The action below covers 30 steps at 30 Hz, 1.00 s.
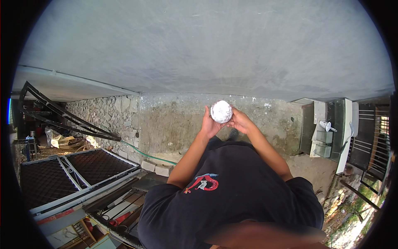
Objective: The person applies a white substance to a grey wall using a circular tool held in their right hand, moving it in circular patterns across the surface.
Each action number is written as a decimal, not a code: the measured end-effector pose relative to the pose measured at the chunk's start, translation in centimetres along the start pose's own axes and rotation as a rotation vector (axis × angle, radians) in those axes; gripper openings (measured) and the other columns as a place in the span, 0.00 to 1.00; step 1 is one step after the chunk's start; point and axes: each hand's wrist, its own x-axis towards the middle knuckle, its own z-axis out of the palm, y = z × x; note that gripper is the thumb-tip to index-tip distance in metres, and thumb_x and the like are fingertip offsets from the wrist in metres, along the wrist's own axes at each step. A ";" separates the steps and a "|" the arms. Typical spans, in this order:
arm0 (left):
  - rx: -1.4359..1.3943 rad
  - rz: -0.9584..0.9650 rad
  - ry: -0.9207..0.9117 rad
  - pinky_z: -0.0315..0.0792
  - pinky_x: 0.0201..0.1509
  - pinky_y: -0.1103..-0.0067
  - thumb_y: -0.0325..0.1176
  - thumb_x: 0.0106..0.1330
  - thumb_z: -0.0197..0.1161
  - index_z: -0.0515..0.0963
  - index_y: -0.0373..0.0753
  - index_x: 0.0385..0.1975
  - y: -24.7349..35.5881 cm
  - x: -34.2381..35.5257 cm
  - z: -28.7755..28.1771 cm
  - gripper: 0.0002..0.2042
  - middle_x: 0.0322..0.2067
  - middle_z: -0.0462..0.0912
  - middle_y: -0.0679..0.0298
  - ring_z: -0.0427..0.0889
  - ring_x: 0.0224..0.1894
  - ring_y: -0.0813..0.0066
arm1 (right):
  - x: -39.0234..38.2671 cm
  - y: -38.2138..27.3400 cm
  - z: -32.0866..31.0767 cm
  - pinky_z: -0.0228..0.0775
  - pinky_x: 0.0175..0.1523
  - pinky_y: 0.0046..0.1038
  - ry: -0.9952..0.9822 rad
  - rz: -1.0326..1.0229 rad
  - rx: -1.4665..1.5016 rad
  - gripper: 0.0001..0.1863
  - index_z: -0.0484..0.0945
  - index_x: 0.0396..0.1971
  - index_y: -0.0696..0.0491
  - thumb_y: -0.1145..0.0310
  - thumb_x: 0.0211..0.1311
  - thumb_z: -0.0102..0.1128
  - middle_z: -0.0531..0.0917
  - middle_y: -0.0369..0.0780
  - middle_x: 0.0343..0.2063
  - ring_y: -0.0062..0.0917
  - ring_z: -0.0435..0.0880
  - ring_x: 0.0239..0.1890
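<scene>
In front of my body I hold a round tub with a bright white, lumpy top (222,111); whether that is its filling or a lid I cannot tell. My left hand (210,124) is curled around its left side and underside, thumb up along the edge. From the right, my right hand (240,120) grips the lower right side with bent fingers. The tub is at about the middle of the view, above the concrete floor, near the grey wall (224,50). Parts of the fingers are hidden beneath it.
White specks dot the concrete floor (174,128). A green hose (145,154) runs at the left by stone blocks (156,168). Further left are a black metal frame (74,119) and a grille panel (74,174). Clear boxes (323,137) sit on a ledge at the right.
</scene>
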 end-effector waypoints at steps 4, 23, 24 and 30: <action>-0.043 0.038 0.019 0.64 0.74 0.56 0.69 0.75 0.26 0.62 0.39 0.72 0.3 0.0 0.2 0.42 0.69 0.70 0.55 0.69 0.70 0.54 | -0.7 -0.4 0.0 0.72 0.40 0.28 -0.030 -0.001 0.033 0.31 0.72 0.58 0.49 0.38 0.80 0.34 0.81 0.31 0.33 0.15 0.68 0.21; 0.291 0.391 0.125 0.79 0.55 0.81 0.21 0.71 0.63 0.74 0.32 0.61 2.6 -0.8 3.7 0.19 0.45 0.86 0.61 0.85 0.47 0.77 | -5.9 -5.0 0.8 0.78 0.55 0.33 0.051 -0.459 -0.429 0.47 0.55 0.75 0.52 0.51 0.64 0.72 0.75 0.45 0.58 0.25 0.80 0.50; 0.448 0.469 0.100 0.79 0.54 0.82 0.21 0.70 0.64 0.75 0.31 0.60 2.8 -0.9 4.4 0.18 0.44 0.86 0.61 0.85 0.45 0.78 | -6.3 -5.6 0.8 0.78 0.56 0.34 0.049 -0.479 -0.497 0.53 0.52 0.76 0.51 0.51 0.59 0.76 0.71 0.47 0.62 0.28 0.80 0.52; 0.712 0.626 -0.038 0.77 0.50 0.82 0.21 0.68 0.65 0.77 0.32 0.58 3.5 -1.9 7.1 0.18 0.43 0.86 0.60 0.83 0.42 0.80 | -8.8 -7.7 2.2 0.77 0.61 0.38 -0.034 -0.504 -0.537 0.60 0.51 0.77 0.49 0.59 0.48 0.84 0.68 0.47 0.66 0.33 0.78 0.59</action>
